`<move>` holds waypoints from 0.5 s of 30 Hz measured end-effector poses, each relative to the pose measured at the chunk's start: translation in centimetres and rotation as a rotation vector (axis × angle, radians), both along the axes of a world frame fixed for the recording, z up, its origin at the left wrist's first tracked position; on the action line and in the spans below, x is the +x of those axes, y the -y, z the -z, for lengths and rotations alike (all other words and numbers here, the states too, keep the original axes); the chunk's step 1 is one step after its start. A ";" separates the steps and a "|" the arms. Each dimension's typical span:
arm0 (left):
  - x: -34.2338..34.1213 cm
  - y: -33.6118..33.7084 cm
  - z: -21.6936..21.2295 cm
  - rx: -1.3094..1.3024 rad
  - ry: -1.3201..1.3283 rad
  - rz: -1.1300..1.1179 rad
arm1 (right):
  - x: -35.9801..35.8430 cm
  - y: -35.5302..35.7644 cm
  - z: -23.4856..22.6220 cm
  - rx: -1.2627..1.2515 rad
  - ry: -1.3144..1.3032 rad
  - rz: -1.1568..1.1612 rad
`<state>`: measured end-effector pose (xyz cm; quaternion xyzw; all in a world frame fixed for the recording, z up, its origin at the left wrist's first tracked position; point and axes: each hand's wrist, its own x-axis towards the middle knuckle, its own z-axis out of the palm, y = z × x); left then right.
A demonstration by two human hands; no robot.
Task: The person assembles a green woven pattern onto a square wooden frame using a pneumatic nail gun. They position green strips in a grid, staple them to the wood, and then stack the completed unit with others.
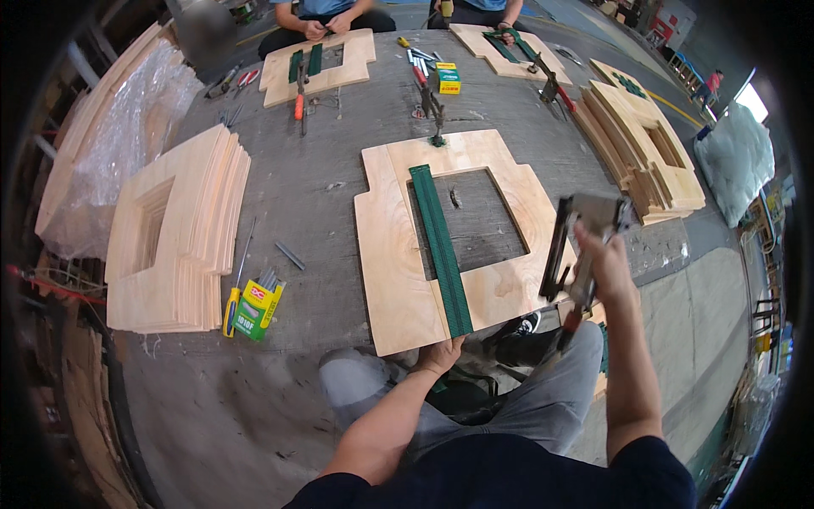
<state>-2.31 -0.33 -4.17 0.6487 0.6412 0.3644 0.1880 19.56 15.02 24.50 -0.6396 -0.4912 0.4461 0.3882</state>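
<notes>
Dark-green woven webbing strap (441, 242) on a pale plywood frame (386, 288), long axis running far to near, with a slight slant to the right toward the near end. Far end flat on the frame's far rail, near end at the near edge of the wood, middle stretch across the left part of the rectangular opening. Plywood frame at the near middle of the grey worktable (314, 191), narrower stepped end pointing far, beneath a toggle clamp (434, 110) with a red handle at the far edge.

Left hand (437, 357) at the near edge of the frame, just by the near end of the strap, fingers partly hidden by the wood; cannot tell whether pinching the strap or only touching. Right hand (605, 259) closed firmly round the handle of a metal staple gun (596, 208), raised at the right side of the frame, slightly blurred.

To the left, a stack of plywood frames (182, 246); between stack and frame, a yellow-and-green box (259, 307), with a yellow-handled screwdriver (230, 312) just beside. To the right, another stack of plywood pieces (649, 165). On the far side, beyond the clamp, a smaller yellow-and-green carton (448, 79) and two seated co-workers (318, 8), each with a similar panel in front.
</notes>
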 end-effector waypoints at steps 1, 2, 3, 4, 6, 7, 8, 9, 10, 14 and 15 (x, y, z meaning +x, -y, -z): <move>0.0 0.0 0.0 0.019 -0.017 0.002 | -0.6 1.6 0.5 -0.047 0.035 -0.013; 0.2 -0.1 0.0 0.041 -0.031 0.013 | -0.5 3.0 2.3 -0.128 -0.017 -0.055; 0.0 -0.2 0.1 0.057 -0.054 0.005 | -2.3 4.4 3.2 -0.189 -0.017 -0.052; 0.1 -0.2 0.0 0.054 -0.057 0.014 | -3.3 5.5 4.9 -0.237 -0.058 -0.115; 0.0 -0.1 -0.3 0.039 -0.071 0.021 | -6.3 7.4 5.6 -0.336 -0.144 -0.235; -0.1 -0.2 -0.5 0.009 -0.051 0.036 | -7.3 7.8 7.1 -0.282 -0.167 -0.296; -0.2 -0.2 -0.9 -0.022 -0.030 0.051 | -8.0 8.0 7.3 -0.311 -0.130 -0.317; -0.4 -0.3 -1.2 -0.052 -0.009 0.067 | -8.6 8.2 7.4 -0.338 -0.094 -0.337; -0.5 -0.3 -1.5 -0.037 -0.007 0.082 | -8.9 8.3 7.5 -0.373 -0.089 -0.349; -0.6 -0.5 -1.4 -0.007 0.021 0.078 | -9.8 8.2 8.0 -0.372 -0.034 -0.325; -0.5 -0.5 -1.3 0.004 0.034 0.072 | -9.9 8.1 8.0 -0.379 -0.002 -0.332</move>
